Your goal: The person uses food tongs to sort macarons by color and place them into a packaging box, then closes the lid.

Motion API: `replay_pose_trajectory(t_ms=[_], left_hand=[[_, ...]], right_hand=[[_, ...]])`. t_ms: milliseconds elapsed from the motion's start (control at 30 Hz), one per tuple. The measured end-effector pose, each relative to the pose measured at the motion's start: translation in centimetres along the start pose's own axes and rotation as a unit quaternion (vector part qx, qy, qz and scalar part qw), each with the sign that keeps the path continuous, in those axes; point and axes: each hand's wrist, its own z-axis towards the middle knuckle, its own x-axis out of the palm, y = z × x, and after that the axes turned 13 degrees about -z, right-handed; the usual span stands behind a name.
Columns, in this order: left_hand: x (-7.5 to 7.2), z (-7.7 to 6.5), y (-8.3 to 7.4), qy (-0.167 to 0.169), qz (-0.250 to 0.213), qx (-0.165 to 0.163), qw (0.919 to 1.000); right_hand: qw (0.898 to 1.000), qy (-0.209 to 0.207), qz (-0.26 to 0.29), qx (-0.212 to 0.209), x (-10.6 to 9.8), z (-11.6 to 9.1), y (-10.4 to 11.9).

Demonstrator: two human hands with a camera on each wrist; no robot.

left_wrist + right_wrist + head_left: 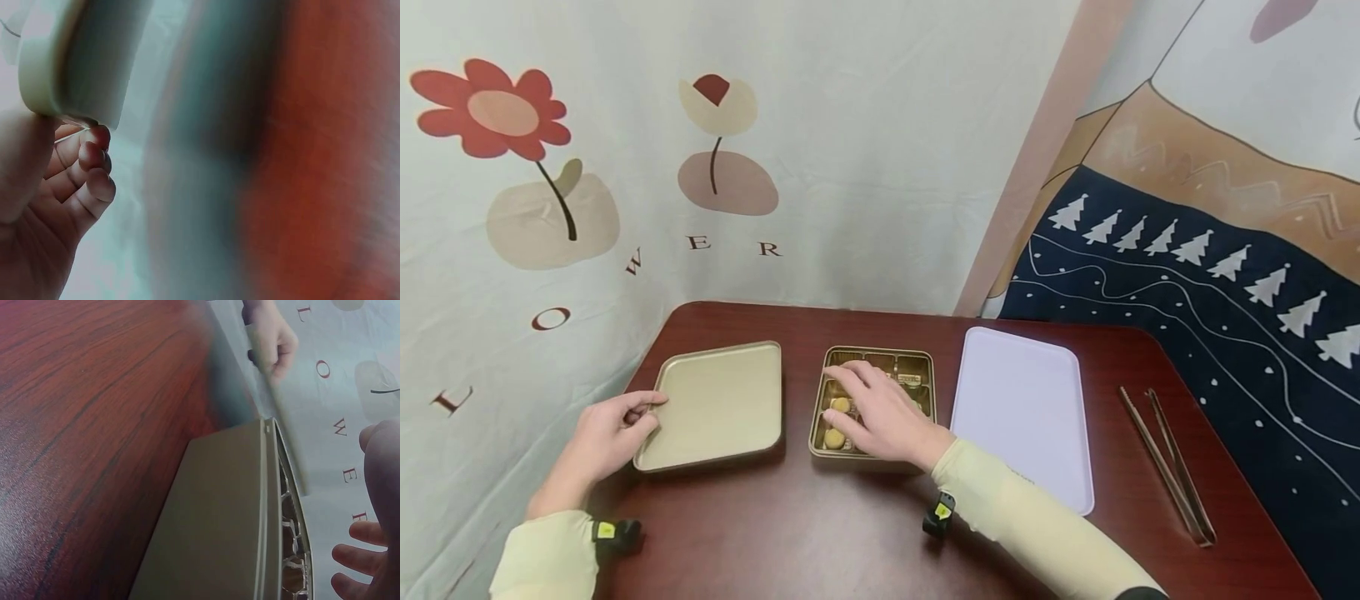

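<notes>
My left hand (606, 433) pinches the left edge of a beige tin lid (715, 408), thumb on one side and fingers curled beneath. Seen from the left wrist, the fingers lie bent under the rim of the lid (47, 69). In the right wrist view the lid (284, 425) shows edge-on, lifted over the table. My right hand (883, 412) reaches over a gold tin box (850, 455) with fingers spread and apart, gripping nothing. Dividers split the box into compartments; round yellow pieces (835, 438) and a small wrapped piece (910, 380) sit inside. The hand hides part of its contents.
A pale lilac tray (1018, 400) lies right of the box, partly under my right forearm. Metal tongs (1172, 475) rest near the right edge of the dark red wooden table (737, 533). Printed curtains hang close behind the table.
</notes>
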Motion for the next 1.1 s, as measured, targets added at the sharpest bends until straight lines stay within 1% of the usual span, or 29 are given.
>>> replay_pose_trajectory(t_ms=[100,233,367,500,567,667,767,933,1000,1100], left_hand=[[-0.8,0.7,-1.2,-0.017,-0.007,0.006,0.9998],[-1.9,1.9,-3.1,-0.030,-0.003,0.026,0.9992],[-2.4,2.4,-4.4,-0.019,0.008,0.032,0.9993],[-1.9,2.6,-5.2,-0.001,0.015,0.015,0.9998],[-1.3,2.7,-5.6,0.005,0.012,0.010,0.9999],[0.1,3.3,-6.2,0.011,0.002,0.016,0.9998],[1.7,4.2,-7.2,0.018,-0.011,0.033,0.9992],[4.2,5.8,-9.1,0.027,-0.033,0.059,0.9973],[5.3,6.3,-9.8,0.028,-0.038,0.070,0.9964],[7.0,7.0,-10.8,0.034,-0.048,0.086,0.9946]], right_hand=[[1.000,-0.004,0.004,0.002,-0.1,0.0,-0.2],[1.000,-0.007,0.012,0.004,-0.4,0.1,-0.4],[1.000,-0.003,0.015,0.007,-0.5,0.0,-0.4],[1.000,-0.002,0.015,0.012,-0.5,-0.1,-0.4],[1.000,-0.003,0.015,0.016,-0.5,-0.3,-0.5],[1.000,-0.004,0.015,0.027,-0.6,-0.6,-0.7],[0.998,0.000,0.020,0.053,-0.8,-1.2,-1.2],[0.993,0.007,0.055,0.102,-1.2,-2.0,-2.1],[0.991,0.007,0.068,0.114,-1.3,-2.2,-2.4],[0.989,0.007,0.074,0.127,-1.5,-2.4,-2.8]])
